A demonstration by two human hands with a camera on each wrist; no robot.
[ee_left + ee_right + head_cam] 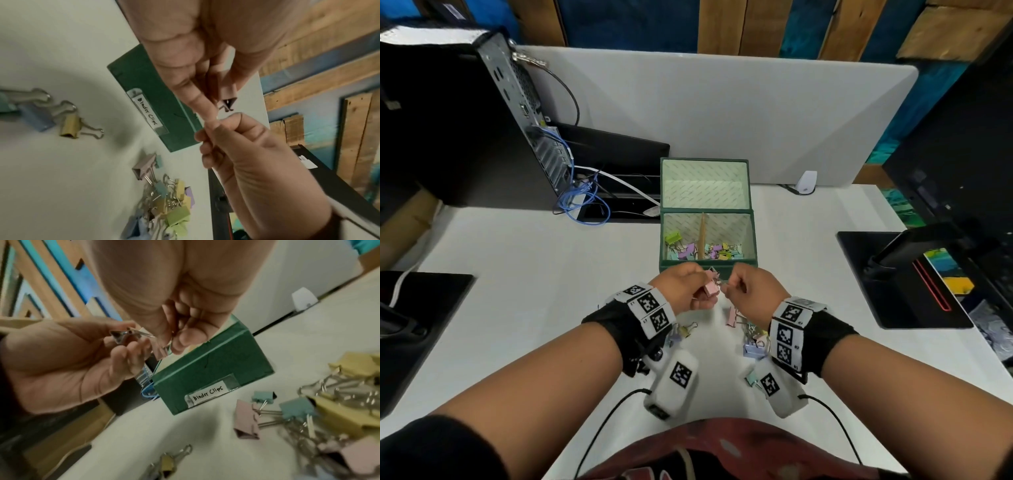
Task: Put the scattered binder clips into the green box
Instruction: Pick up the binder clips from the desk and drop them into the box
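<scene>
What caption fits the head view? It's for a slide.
Both hands, left and right, hold pink clips before the green box; more clips lie loose.

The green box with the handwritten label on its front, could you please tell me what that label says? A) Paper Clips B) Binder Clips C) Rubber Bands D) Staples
B: the white handwritten label taped to the front wall of the green box reads "Binder Clips" in the right wrist view, and the same words show on it in the left wrist view.
</scene>
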